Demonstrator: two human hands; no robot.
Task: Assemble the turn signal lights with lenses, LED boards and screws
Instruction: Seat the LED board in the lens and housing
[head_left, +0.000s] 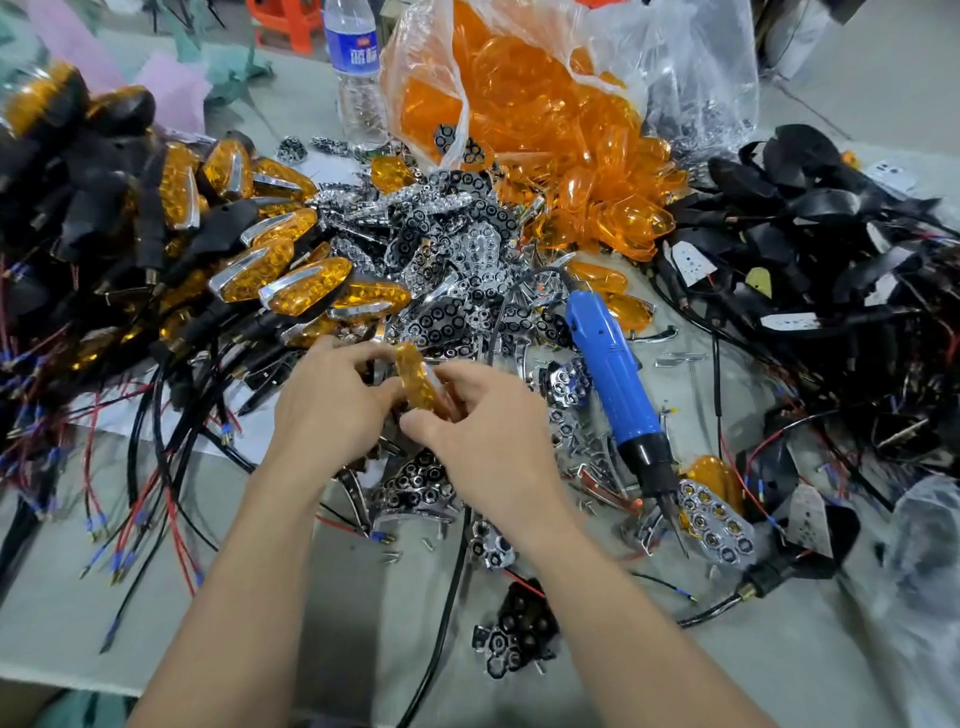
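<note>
Both hands meet at the table's middle around one amber lens (420, 383). My left hand (332, 405) grips its left side with curled fingers. My right hand (483, 431) pinches its lower right edge. A blue electric screwdriver (608, 364) lies just right of my hands, tip toward me. Its tip rests by a chrome reflector (719, 525) with an amber lens beside it. Finished amber turn signals (291, 270) with black stalks and wires are heaped at the left. A pile of chrome reflectors (457, 260) lies behind my hands.
A clear bag of amber lenses (545, 114) stands at the back, a water bottle (356, 67) left of it. Black housings with wires (831, 249) pile up at the right. Loose screws and reflectors (519, 634) lie near the table's front.
</note>
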